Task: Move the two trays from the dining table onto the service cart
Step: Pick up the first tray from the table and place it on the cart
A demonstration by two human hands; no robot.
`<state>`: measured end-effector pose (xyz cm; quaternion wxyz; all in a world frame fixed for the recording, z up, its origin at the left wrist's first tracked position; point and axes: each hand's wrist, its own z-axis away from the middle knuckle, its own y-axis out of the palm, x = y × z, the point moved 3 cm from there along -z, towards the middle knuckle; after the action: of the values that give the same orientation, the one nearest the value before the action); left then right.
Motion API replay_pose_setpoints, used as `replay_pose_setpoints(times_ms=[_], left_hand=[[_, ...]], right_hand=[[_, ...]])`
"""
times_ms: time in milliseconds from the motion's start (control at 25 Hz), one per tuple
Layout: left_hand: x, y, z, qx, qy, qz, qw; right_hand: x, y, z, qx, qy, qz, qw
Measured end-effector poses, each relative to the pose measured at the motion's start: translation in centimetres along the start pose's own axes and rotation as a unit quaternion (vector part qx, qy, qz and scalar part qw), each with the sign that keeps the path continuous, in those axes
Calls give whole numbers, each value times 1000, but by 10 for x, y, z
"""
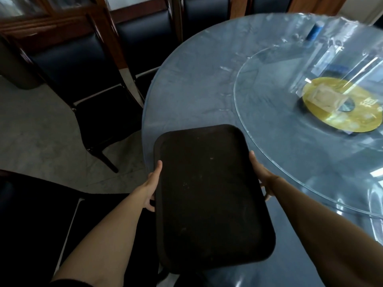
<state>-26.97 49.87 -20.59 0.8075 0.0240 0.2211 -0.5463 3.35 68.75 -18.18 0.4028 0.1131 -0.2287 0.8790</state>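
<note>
A dark brown rectangular tray (209, 195) is held over the near left edge of the round dining table (196, 83). My left hand (150, 186) grips its left long rim, thumb on top and fingers underneath. My right hand (261, 176) grips the right long rim the same way. The tray looks bare, with only small specks on it. Whether a second tray lies beneath it I cannot tell. No service cart is in view.
A glass turntable (275, 104) with a yellow disc (344, 104) at its hub covers the table's right side. A blue-capped bottle (315, 30) stands at the far edge. Dark wooden chairs (87, 79) stand left of the table, another chair (31, 214) beside me.
</note>
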Motion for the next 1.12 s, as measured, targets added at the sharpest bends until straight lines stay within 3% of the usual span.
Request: replay_pose_setpoints(times_ms=[280, 720, 1120], left_hand=[[-32, -13, 44, 8, 21, -8, 1000], [-91, 0, 106, 46, 131, -53, 989], [-121, 95, 157, 130, 201, -176, 955]], right_hand=[[10, -21, 37, 17, -9, -43, 999], [8, -71, 106, -18, -83, -121, 989], [-87, -149, 157, -95, -96, -244, 960]])
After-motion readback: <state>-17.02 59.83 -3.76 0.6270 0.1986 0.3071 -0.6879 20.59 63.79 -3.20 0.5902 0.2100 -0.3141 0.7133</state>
